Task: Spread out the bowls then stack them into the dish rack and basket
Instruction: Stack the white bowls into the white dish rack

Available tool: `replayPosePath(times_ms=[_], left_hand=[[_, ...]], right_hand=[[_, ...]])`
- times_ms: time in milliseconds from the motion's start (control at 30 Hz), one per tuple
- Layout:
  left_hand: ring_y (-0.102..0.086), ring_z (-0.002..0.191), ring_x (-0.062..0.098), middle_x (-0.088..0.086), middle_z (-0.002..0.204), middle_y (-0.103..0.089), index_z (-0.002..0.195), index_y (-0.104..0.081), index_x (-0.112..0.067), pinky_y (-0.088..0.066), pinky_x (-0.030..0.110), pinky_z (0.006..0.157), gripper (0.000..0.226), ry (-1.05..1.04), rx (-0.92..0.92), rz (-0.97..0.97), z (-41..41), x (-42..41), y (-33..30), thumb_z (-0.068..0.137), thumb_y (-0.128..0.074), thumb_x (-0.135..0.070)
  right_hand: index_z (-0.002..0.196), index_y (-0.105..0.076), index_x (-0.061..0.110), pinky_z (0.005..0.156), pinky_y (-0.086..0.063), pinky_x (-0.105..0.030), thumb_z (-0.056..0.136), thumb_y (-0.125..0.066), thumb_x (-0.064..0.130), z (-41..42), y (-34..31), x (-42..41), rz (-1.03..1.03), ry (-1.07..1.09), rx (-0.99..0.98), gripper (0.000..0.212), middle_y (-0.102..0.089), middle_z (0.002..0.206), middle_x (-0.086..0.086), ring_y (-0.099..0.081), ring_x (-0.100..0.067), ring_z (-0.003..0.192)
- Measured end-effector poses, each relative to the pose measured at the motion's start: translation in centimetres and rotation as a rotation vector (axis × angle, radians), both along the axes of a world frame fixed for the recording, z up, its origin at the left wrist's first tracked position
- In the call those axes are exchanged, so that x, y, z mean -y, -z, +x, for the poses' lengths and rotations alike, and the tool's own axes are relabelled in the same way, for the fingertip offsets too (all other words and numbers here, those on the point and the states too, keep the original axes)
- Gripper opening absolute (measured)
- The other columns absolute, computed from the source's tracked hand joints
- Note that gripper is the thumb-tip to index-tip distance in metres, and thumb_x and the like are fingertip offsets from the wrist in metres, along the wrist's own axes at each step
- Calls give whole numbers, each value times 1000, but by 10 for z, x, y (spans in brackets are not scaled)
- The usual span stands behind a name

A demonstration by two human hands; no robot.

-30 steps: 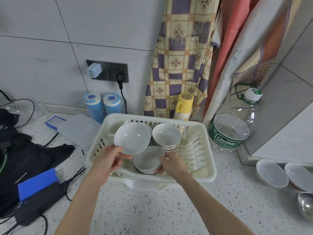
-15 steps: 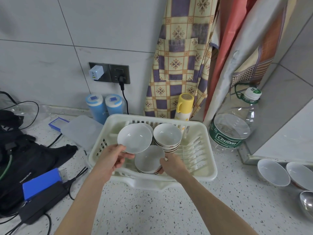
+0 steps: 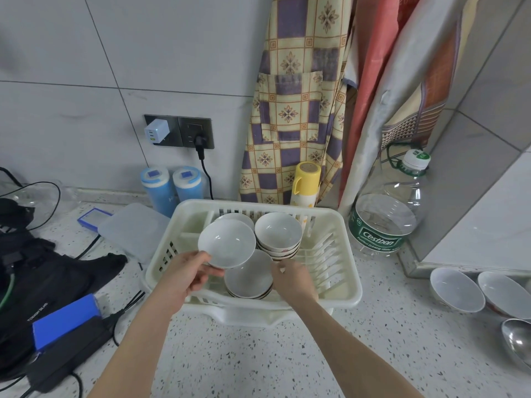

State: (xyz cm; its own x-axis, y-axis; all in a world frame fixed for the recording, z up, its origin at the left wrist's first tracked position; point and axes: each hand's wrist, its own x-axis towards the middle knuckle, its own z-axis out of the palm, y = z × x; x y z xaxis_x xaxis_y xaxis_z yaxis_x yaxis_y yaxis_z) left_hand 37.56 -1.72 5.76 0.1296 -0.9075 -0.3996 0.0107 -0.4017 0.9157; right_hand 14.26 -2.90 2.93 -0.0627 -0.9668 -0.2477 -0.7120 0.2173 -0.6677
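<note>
A cream plastic dish rack (image 3: pixel 349 294) sits on the speckled counter. My left hand (image 3: pixel 188 272) grips a white bowl (image 3: pixel 227 242) by its near rim and holds it tilted above the rack's left side. My right hand (image 3: pixel 291 278) rests on the right edge of a short stack of bowls (image 3: pixel 247 278) at the rack's front. A taller stack of bowls (image 3: pixel 278 234) stands behind it, and another bowl (image 3: pixel 240 218) shows behind the held one. Two white bowls (image 3: pixel 455 288) (image 3: pixel 502 291) lie on the counter at the far right.
A large clear water bottle (image 3: pixel 386 214) stands right of the rack, a yellow flask (image 3: pixel 306 182) and two blue canisters (image 3: pixel 169 186) behind it. A clear lidded box (image 3: pixel 132 228), black bag and cables (image 3: pixel 43 271) and a blue device (image 3: pixel 64 321) lie left. A steel bowl (image 3: pixel 517 340) sits far right.
The camera view shifted slightly. My left hand has kept the white bowl raised over the rack, and my right hand has stayed at the front stack.
</note>
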Motion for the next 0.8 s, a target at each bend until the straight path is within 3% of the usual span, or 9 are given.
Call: replayPosePath(times_ms=[100, 233, 400, 500, 600, 700, 800], left_hand=[[-38, 39, 10, 19, 82, -76, 103, -65, -7, -27, 19, 34, 21, 41, 73, 46, -3, 2, -3, 88, -55, -16], [-37, 40, 10, 17, 79, -77, 105, -63, -9, -24, 18, 34, 21, 149, 185, 124, -6, 3, -6, 89, -54, -20], [-26, 37, 8, 14, 81, -77, 108, -62, -12, -17, 17, 35, 22, 299, 283, 211, -13, 8, -15, 91, -51, -21], [-23, 41, 8, 12, 82, -78, 108, -60, -15, -14, 18, 38, 21, 370, 318, 243, -19, 11, -20, 91, -50, -19], [-23, 42, 9, 10, 82, -78, 108, -60, -16, -14, 18, 37, 19, 395, 343, 252, -22, 12, -20, 91, -52, -19], [-26, 40, 8, 7, 78, -78, 108, -56, -22, -17, 17, 37, 21, 391, 398, 228, -24, 11, -16, 88, -56, -16], [-29, 37, 7, 7, 73, -78, 117, -48, -26, -22, 18, 37, 35, 357, 453, 213, -24, 12, -10, 86, -60, -13]], right_hand=[[87, -66, 14, 59, -47, -29, 95, -44, 40, -4, -7, -4, -155, 92, 227, 35, -71, 70, -6, -59, -9, 59], [72, -63, 34, 57, -40, -18, 88, -40, 54, -9, -14, -11, -115, -103, 322, 34, -72, 69, 8, -53, 4, 55], [102, -70, 24, 64, -46, -29, 88, -54, 31, -6, -11, -9, -75, -193, 290, 22, -73, 73, 3, -52, -5, 59], [107, -69, 22, 53, -40, -25, 85, -55, 20, -6, -11, -6, -49, -151, 271, 26, -59, 52, 14, -45, -1, 45], [106, -67, 22, 44, -33, -21, 81, -56, 18, -8, -12, -5, -5, -103, 279, 27, -50, 42, 14, -39, -2, 36], [106, -65, 22, 41, -31, -18, 82, -56, 18, -8, -12, -4, 14, -74, 318, 26, -56, 51, 6, -37, -3, 35], [104, -68, 18, 45, -33, -22, 80, -55, 18, -7, -10, -4, 32, -73, 309, 27, -72, 77, -16, -36, -3, 36]])
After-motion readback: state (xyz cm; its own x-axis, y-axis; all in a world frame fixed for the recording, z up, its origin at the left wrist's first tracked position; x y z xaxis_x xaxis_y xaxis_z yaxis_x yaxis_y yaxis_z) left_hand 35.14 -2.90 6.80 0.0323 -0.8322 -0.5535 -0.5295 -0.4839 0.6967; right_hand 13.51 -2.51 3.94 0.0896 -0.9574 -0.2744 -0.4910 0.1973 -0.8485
